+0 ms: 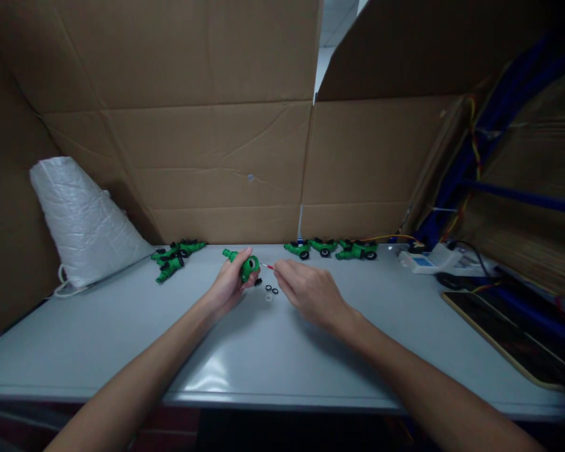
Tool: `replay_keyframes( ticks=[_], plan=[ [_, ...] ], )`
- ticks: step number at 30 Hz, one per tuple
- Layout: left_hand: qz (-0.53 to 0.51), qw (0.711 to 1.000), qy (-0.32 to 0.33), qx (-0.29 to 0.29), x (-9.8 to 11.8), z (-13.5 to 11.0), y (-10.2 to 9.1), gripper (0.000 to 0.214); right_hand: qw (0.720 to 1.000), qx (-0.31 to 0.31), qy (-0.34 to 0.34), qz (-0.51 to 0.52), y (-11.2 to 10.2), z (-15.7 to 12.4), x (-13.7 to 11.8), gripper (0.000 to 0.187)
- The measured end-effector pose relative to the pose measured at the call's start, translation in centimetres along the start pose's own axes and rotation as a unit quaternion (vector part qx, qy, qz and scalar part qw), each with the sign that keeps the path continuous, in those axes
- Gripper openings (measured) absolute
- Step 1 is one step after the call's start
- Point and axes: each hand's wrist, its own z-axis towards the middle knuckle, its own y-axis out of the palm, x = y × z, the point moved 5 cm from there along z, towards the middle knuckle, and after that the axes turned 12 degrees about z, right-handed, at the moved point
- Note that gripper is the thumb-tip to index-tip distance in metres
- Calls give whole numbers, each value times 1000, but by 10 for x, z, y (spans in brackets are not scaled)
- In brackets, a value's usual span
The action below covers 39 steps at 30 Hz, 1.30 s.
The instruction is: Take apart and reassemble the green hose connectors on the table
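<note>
My left hand (230,279) is closed round a green plastic hose fitting (248,269), whose round open end faces right. In my right hand (308,289) is a thin tool with a red part and a metal shaft, like a small screwdriver (268,267). Its tip points at the fitting's open end; I cannot tell whether they touch. Below, on the table, lie two black rubber rings (269,287) and a pale, clear ring (269,298). A small black piece (258,282) shows by my left fingertips.
More green fittings (169,269) lie at the back left, others (356,251) at the back right. A white wrapped bundle (80,220) leans at the left. A white device (421,262) and a dark yellow-edged board (499,339) occupy the right. Cardboard walls (216,157) close the back.
</note>
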Motion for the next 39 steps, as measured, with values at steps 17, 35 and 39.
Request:
replay_keyframes(
  ticks=[17, 35, 39],
  plan=[
    [8, 997, 71, -16, -6, 0, 6, 38, 992, -59, 65, -87, 3, -3, -19, 24],
    [-2, 999, 47, 5, -6, -5, 11, 36, 988, -27, -17, -150, 8, -2, -36, 29],
    [-18, 999, 32, -1, -3, -8, 11, 37, 991, -42, -28, -125, 4, -1, -31, 25]
  ],
)
